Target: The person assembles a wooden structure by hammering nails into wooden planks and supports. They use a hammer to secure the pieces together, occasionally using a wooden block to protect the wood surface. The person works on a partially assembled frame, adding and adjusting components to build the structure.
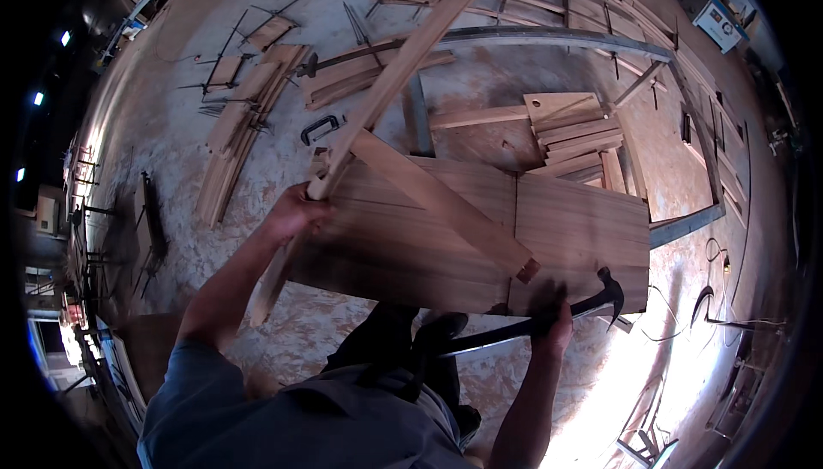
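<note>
We note the person standing over a wide wooden panel (pixel 429 237) that lies flat on the chipboard floor (pixel 171 117), its near edge just ahead of the person's dark shoes (pixel 437 327). The left hand (pixel 296 212) is wrapped around a long wooden plank (pixel 386 92) at the panel's left edge; the plank runs diagonally from below the hand, up and away over the panel's far left corner toward the far stacks of timber. The fingers are curled tight about the plank. The right hand (pixel 553 319) is clenched on the dark handle of a claw hammer (pixel 549 319), which sits at the panel's near right edge with its head pointing toward the right corner. A shorter board (pixel 441 203) lies slantwise on top of the panel, from the far left side down to the middle of the near edge. Beyond the panel's far right corner we record a stack of short boards (pixel 574 135). A black clamp (pixel 319 129) lies on the floor past the far left corner, and a bundle of long slats (pixel 236 139) lies further left, well apart from the panel.
</note>
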Demonstrator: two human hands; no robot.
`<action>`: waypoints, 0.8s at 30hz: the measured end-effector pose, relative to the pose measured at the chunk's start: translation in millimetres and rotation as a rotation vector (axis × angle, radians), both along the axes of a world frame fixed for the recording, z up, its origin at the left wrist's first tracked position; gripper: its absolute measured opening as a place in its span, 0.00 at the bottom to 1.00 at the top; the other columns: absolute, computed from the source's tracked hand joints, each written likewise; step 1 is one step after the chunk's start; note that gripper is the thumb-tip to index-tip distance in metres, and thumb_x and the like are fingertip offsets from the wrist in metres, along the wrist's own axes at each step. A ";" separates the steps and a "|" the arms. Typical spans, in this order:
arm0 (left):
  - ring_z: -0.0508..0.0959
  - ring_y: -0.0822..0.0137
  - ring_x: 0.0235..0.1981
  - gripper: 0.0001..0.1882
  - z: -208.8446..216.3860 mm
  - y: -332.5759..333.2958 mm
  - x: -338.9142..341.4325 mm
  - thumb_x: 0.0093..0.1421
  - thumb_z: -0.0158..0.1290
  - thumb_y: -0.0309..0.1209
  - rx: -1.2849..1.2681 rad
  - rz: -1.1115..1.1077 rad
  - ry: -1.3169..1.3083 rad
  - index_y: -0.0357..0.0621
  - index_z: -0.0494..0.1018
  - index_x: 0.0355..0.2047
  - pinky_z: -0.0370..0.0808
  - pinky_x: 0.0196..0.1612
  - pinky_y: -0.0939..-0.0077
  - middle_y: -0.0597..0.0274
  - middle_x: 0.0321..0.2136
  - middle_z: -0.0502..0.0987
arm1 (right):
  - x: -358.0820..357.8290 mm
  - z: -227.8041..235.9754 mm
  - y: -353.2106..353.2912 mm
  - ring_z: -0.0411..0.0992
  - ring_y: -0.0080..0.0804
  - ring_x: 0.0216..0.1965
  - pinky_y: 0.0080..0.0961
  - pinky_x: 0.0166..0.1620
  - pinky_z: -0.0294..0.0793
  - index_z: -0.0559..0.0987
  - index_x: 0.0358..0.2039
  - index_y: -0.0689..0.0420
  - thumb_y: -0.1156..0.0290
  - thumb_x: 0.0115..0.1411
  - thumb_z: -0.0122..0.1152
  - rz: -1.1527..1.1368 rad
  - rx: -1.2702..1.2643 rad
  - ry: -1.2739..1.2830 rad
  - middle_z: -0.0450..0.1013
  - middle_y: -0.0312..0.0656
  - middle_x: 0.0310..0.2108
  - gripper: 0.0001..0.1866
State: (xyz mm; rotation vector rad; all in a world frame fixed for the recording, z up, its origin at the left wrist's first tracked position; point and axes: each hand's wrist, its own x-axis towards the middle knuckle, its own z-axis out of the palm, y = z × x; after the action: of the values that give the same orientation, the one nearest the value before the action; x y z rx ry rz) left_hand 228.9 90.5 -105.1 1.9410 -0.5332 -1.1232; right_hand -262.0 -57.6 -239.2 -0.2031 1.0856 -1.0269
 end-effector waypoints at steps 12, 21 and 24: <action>0.77 0.70 0.20 0.13 -9.1 18.2 -37.0 0.52 0.63 0.27 0.026 -0.079 0.088 0.38 0.74 0.37 0.77 0.24 0.74 0.63 0.23 0.76 | -25.8 21.0 18.2 0.73 0.46 0.49 0.51 0.39 0.79 0.68 0.57 0.61 0.57 0.64 0.57 0.099 0.126 0.183 0.69 0.49 0.52 0.26; 0.78 0.66 0.20 0.14 -3.6 20.1 -53.7 0.51 0.60 0.23 0.028 -0.131 0.259 0.39 0.72 0.38 0.78 0.26 0.71 0.61 0.23 0.75 | -53.6 83.5 30.2 0.65 0.31 0.15 0.36 0.22 0.74 0.67 0.29 0.57 0.58 0.66 0.55 0.094 0.148 0.416 0.64 0.37 0.19 0.16; 0.77 0.65 0.19 0.18 2.2 13.0 -66.6 0.51 0.59 0.23 0.012 -0.107 0.265 0.38 0.72 0.43 0.78 0.26 0.71 0.59 0.23 0.75 | -57.0 107.4 27.5 0.66 0.29 0.15 0.30 0.18 0.71 0.68 0.29 0.58 0.60 0.66 0.57 0.192 0.098 0.523 0.63 0.37 0.17 0.16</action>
State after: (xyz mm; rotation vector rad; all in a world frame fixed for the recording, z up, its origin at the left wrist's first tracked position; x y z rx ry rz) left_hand 162.3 103.5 -103.0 1.7543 -0.4905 -1.4292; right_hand -319.0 -30.2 -131.8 -0.5059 1.5513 -0.7608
